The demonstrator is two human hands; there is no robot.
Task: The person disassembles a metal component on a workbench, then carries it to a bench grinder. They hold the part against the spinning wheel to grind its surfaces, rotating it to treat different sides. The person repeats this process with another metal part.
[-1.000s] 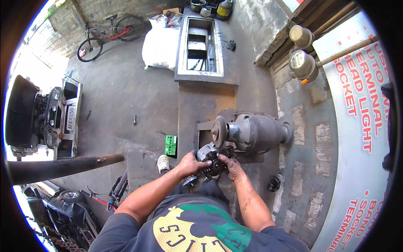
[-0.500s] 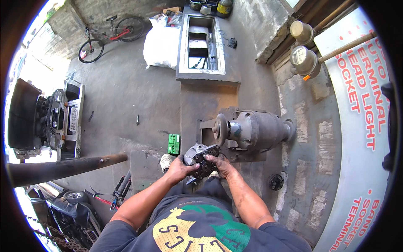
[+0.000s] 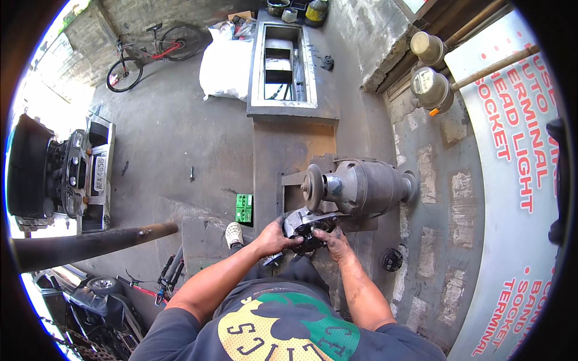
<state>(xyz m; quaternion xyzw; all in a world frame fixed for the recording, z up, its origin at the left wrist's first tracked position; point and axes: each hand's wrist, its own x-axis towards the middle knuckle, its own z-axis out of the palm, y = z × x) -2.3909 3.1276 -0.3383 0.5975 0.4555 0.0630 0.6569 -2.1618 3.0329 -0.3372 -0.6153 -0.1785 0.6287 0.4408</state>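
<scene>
In front of me my left hand (image 3: 274, 239) and my right hand (image 3: 334, 243) grip a metal car alternator (image 3: 298, 223) from both sides. Its shell is silvery grey, and its face toward me is dark with recessed parts. Both thumbs press on that near face, while most of the other fingers are hidden behind it. The alternator's far edge is right at the wheel (image 3: 312, 188) of a bench grinder, touching it or very close. The grinder's big grey motor (image 3: 368, 185) lies to the right of the wheel.
A green box (image 3: 244, 207) and my shoe (image 3: 233, 234) are left of the bench. A dark round part (image 3: 391, 259) lies at right. Beyond stands a metal-framed box (image 3: 255, 66), beside a white sack (image 3: 226, 69). A thick pole (image 3: 102, 240) juts in from the left.
Both hands have carried the alternator slightly forward and to the right, up to the grinder wheel. The alternator has tilted a little, and the whole view has shifted slightly.
</scene>
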